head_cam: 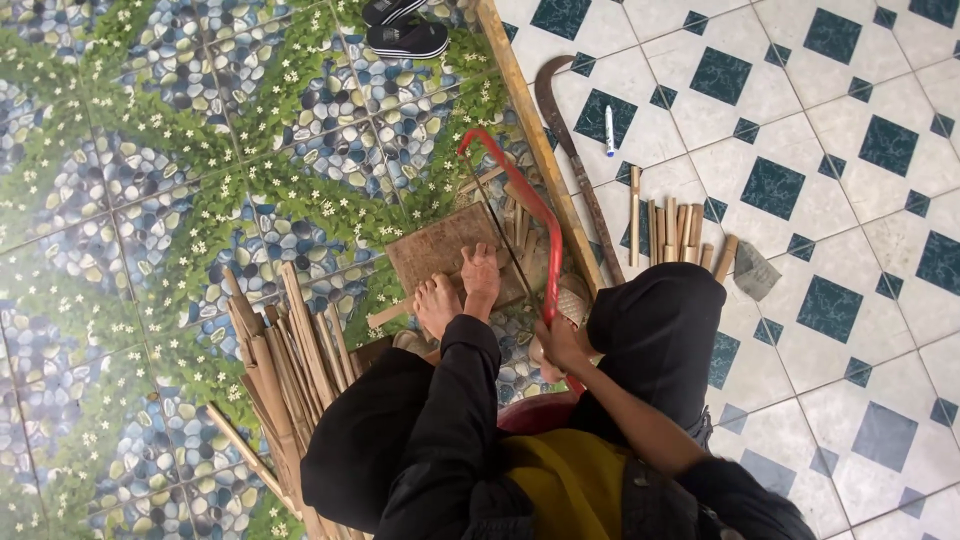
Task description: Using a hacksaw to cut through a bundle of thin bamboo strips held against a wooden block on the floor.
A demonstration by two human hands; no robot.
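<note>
My right hand [560,345] grips the handle of a red-framed hacksaw [545,225], whose frame arcs away from me over a brown wooden block [440,245]. My left hand [481,278], coming out of a black sleeve, presses flat on the near edge of that block, close beside the saw blade. A bare foot [436,304] rests just left of that hand. What the blade touches is hidden among bamboo scraps behind the block.
A long bamboo pole [528,130] and a curved sickle-like knife [565,130] lie to the right of the saw. Short cut bamboo pieces [680,230], a white marker [609,130] and a grey rag [755,270] are on the tiles. Split bamboo strips [290,355] pile at left; black sandals [405,30] lie far off.
</note>
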